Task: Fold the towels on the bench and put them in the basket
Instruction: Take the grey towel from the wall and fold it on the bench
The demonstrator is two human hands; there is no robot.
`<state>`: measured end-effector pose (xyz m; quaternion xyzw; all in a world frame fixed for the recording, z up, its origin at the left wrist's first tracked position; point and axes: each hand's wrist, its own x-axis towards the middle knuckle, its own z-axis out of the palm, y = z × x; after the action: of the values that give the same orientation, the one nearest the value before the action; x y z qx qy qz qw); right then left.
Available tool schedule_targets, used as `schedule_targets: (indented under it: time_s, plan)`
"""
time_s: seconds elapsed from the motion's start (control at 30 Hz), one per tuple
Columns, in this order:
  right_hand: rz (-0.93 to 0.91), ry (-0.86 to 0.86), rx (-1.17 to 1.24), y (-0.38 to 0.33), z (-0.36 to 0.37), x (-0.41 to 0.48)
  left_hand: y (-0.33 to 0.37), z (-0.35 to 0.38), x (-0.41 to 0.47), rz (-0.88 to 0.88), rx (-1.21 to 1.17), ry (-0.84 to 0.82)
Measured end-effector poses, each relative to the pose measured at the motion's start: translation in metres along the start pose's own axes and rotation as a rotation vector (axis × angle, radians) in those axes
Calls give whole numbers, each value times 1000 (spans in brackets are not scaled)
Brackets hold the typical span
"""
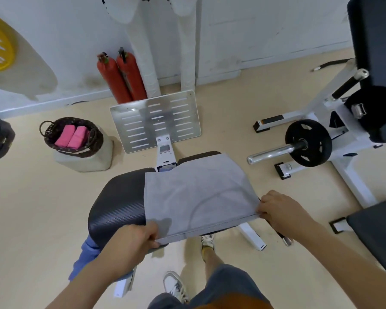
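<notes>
A grey towel (196,192) lies spread flat over the right part of the black padded bench (116,204). My left hand (134,241) pinches the towel's near left corner. My right hand (281,210) pinches its near right corner at the bench's edge. A blue towel (85,255) hangs off the bench's near left side, partly hidden by my left arm. The dark woven basket (94,141) stands on a pale block at the left and holds two folded pink towels (73,136).
A metal footplate (156,121) stands beyond the bench, with two red extinguishers (120,76) against the wall. A weight machine with a black plate and steel bar (308,142) fills the right. A black pad (374,230) juts in at near right. My feet are below the bench.
</notes>
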<state>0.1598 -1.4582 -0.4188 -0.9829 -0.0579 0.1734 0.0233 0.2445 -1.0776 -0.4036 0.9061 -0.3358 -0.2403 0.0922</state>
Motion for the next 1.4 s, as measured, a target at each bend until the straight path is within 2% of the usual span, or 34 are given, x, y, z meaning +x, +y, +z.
schedule_targets:
  time_s: [0.1, 0.2, 0.27, 0.33, 0.4, 0.53, 0.57, 0.63, 0.73, 0.93, 1.0, 1.1, 1.13, 1.17, 1.23, 1.27, 1.33, 1.4]
  plan:
    - [124, -348, 44, 2, -7, -12, 11, 11, -2, -72, -162, -131]
    - [192, -507, 168, 7, -11, -23, 23, 16, -8, -113, -370, -187]
    - [216, -560, 307, 13, -17, -28, 29, 18, -12, -116, -401, -241]
    - [244, -526, 474, 17, -27, -31, 28, 13, -12, -132, -437, -283]
    - [306, -400, 672, 22, -38, -31, 22, 3, -7, -121, -505, -274]
    - [484, -97, 1263, 20, -48, -14, 14, -32, 5, -178, -715, -86]
    - [509, -24, 1348, 18, -47, -7, 12, -40, 11, -195, -744, -21]
    - [548, 111, 1376, 13, -45, 13, 7, -51, 26, -219, -744, 76]
    - [609, 243, 1265, 12, -41, 45, -2, -59, 49, -269, -665, 159]
    - [652, 245, 1092, 20, -30, 96, -18, -56, 97, -348, -425, 202]
    - [647, 186, 1038, 21, -24, 108, -26, -50, 112, -368, -301, 124]
    - [660, 69, 1012, 20, -14, 118, -29, -43, 127, -376, -35, -103]
    - [656, 57, 1028, 17, -14, 117, -24, -43, 131, -353, 22, -105]
    - [658, 61, 1062, 17, -13, 116, -17, -43, 136, -317, 20, -50]
    - [676, 74, 1161, 15, -16, 110, 13, -44, 151, -189, -125, 121]
    - [683, 74, 1197, 12, -18, 108, 29, -48, 159, -110, -187, 153]
    - [782, 48, 1283, 41, -4, 126, 66, -37, 230, 39, -343, 75]
    - [785, 40, 1405, 37, -5, 122, 95, -35, 246, 84, -404, 23]
